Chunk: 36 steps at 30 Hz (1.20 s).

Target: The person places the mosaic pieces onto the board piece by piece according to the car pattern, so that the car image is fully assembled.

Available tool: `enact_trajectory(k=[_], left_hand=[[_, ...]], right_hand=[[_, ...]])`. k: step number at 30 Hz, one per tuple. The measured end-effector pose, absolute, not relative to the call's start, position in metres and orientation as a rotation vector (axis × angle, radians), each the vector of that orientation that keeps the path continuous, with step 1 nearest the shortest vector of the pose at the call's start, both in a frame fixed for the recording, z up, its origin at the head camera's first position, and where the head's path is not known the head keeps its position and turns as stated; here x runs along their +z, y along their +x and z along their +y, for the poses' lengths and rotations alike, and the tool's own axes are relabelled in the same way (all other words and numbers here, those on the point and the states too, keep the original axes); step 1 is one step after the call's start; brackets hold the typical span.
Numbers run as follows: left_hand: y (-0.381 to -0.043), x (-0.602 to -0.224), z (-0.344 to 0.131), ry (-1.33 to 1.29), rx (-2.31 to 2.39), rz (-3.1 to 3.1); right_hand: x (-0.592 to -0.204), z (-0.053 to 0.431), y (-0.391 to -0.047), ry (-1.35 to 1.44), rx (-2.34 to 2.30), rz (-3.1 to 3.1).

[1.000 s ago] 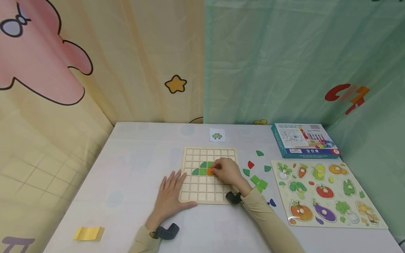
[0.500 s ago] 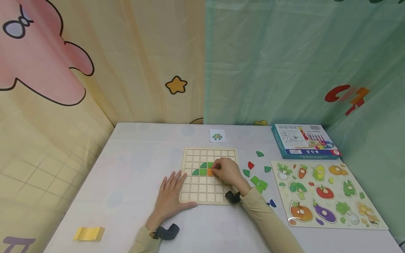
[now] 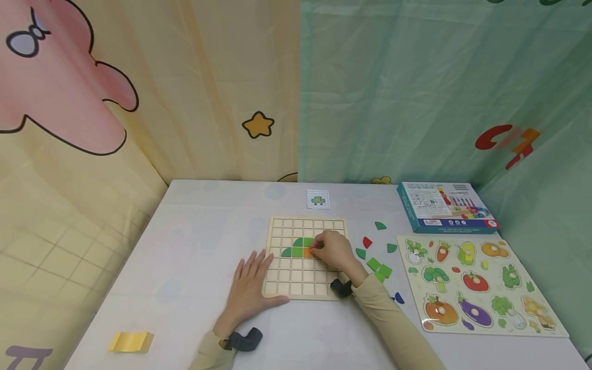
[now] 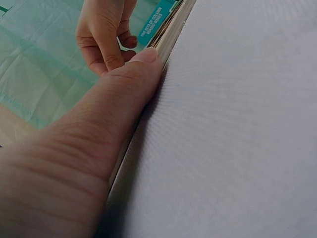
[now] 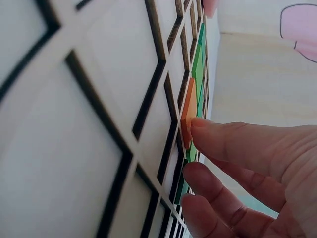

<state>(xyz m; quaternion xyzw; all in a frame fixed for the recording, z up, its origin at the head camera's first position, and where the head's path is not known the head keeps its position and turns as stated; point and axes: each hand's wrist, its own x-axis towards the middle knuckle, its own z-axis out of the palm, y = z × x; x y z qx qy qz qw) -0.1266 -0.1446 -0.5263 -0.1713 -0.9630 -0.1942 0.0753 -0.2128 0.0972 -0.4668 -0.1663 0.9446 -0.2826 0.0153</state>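
On the table [image 3: 162, 293], head view: a wooden grid board [image 3: 290, 276] lies flat between the person's two hands.
Grid cells, upper row: a dark green quarter-round [image 3: 298, 241] and, to its right, a green piece [image 3: 307, 241].
Grid cells, lower row: another dark green quarter-round, a light green square [image 3: 297, 252], then the orange tile [image 3: 306, 252] at the right end, partly covered by fingertips.
Right hand [image 3: 334, 250]: pinches the orange tile, thumb and forefinger meeting at its right side.
Left hand [image 3: 250, 281]: grips nothing; fingers spread at the board's left edge, thumb along its near edge.
Loose pieces [image 3: 380, 269]: right of the grid board, green, red and blue.
Vegetable board [image 3: 490, 330]: farther right, bearing vegetable shapes, a tomato and an aubergine among them.
Printed box [image 3: 447, 208]: beyond the vegetable board; contents hidden.
Picture card [image 3: 318, 199]: beyond the grid board, showing a green figure on printed squares.
Left wrist view: the left thumb lies against the grid board's edge; beyond it, the right hand shows bent fingers, the tile hidden.
Right wrist view: the right thumb tip touches the orange tile, remaining fingers curled below; green pieces stand behind the tile. The contact opposite the thumb is hidden.
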Motion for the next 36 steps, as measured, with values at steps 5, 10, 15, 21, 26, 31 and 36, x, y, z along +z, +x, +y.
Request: enact_trajectory(k=[5, 10, 15, 21, 26, 31, 36], left_hand=[[-0.127, -0.527, -0.143, -0.508, -0.582, -2.895], [-0.127, -0.527, -0.143, -0.510, -0.580, -2.898], [-0.127, -0.527, -0.144, -0.503, -0.581, -2.898], [-0.127, -0.527, -0.144, -0.504, -0.582, -2.906], [-0.127, -0.526, -0.144, -0.504, -0.578, -2.904], [-0.127, -0.526, -0.144, -0.505, -0.582, -2.898], [-0.127, -0.527, -0.144, -0.511, -0.580, -2.892]], right_hand=[[-0.465, 0.104, -0.210, -0.529, -0.874, 2.939], [-0.459, 0.126, -0.206, -0.526, -0.934, 2.913], [-0.456, 0.159, -0.209, -0.538, -0.964, 2.904], [-0.452, 0.200, -0.213, -0.447, -0.960, 2.918], [-0.449, 0.226, -0.219, -0.404, -0.909, 2.918], [-0.451, 0.237, -0.225, -0.460, -0.831, 2.862], [-0.458, 0.238, -0.228, -0.511, -0.800, 2.813]])
